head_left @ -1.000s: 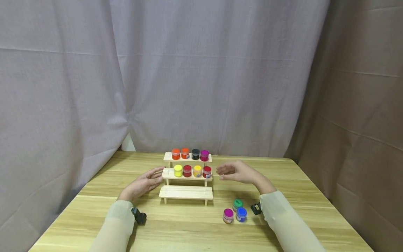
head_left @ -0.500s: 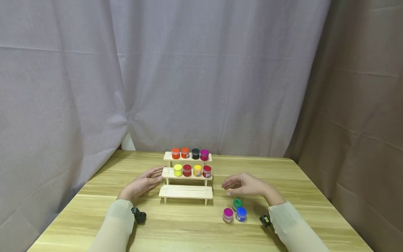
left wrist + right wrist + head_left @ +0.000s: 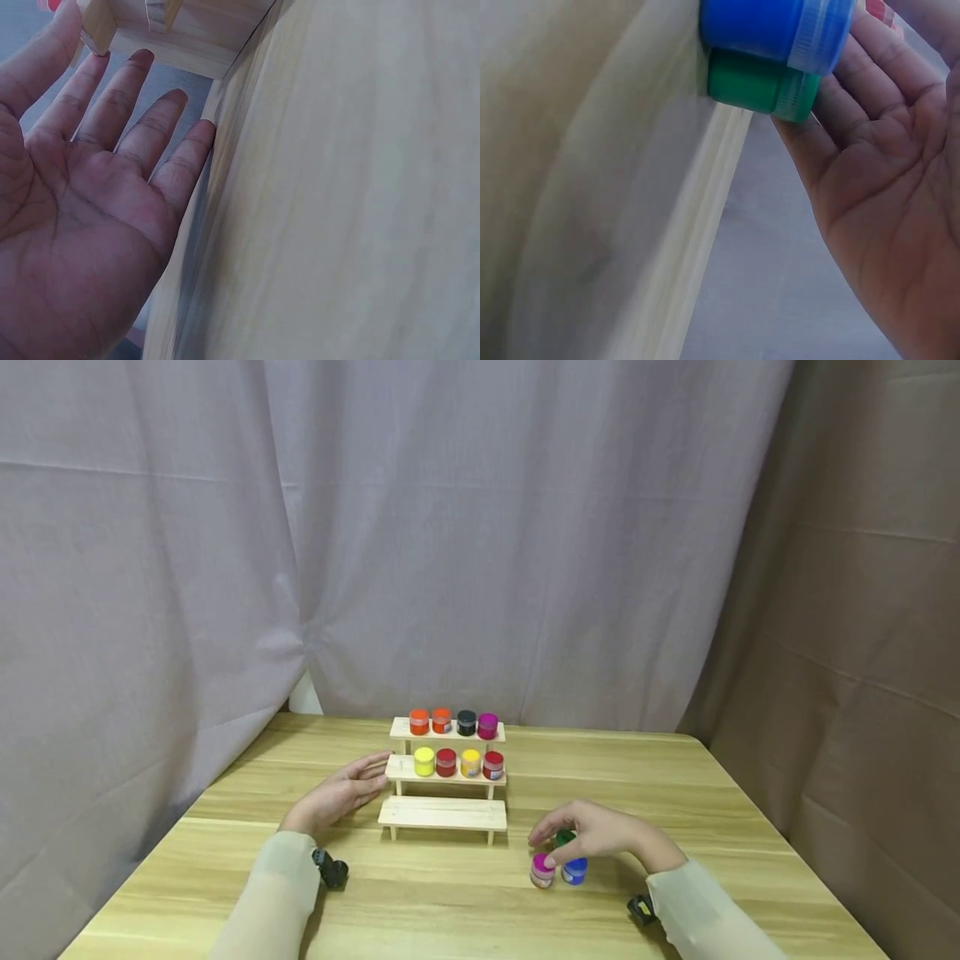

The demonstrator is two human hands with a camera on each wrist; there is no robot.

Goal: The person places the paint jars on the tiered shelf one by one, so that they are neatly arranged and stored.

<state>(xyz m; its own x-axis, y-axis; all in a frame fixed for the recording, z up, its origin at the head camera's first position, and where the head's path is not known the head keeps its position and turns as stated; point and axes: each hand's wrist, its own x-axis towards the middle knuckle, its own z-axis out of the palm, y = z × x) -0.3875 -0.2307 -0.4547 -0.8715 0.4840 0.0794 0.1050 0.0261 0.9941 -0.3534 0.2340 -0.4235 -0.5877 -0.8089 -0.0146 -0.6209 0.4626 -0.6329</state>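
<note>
My left hand (image 3: 341, 792) lies beside the left end of the three-step wooden stand (image 3: 442, 815). In the left wrist view its fingers (image 3: 112, 101) are stretched out, tips right at the wood. My right hand (image 3: 600, 832) reaches down over three small paint jars on the table. Its thumb is at the lid of the magenta jar (image 3: 542, 872), while the other fingers extend past the far side. The green jar (image 3: 565, 837) is partly hidden under this hand, and the blue jar (image 3: 574, 871) stands nearest the palm. In the right wrist view, blue and green jars overlap the fingers (image 3: 870, 79).
Orange, black and magenta jars (image 3: 487, 726) line the stand's top step. On the middle step are yellow (image 3: 424, 762), dark red (image 3: 446, 763) and amber jars (image 3: 470, 763). The lowest step is bare wood. Grey curtains (image 3: 480, 543) hang behind the table (image 3: 420, 910).
My right hand has come down from beside the stand's middle step to the three loose jars, toward me. The left hand stays by the stand.
</note>
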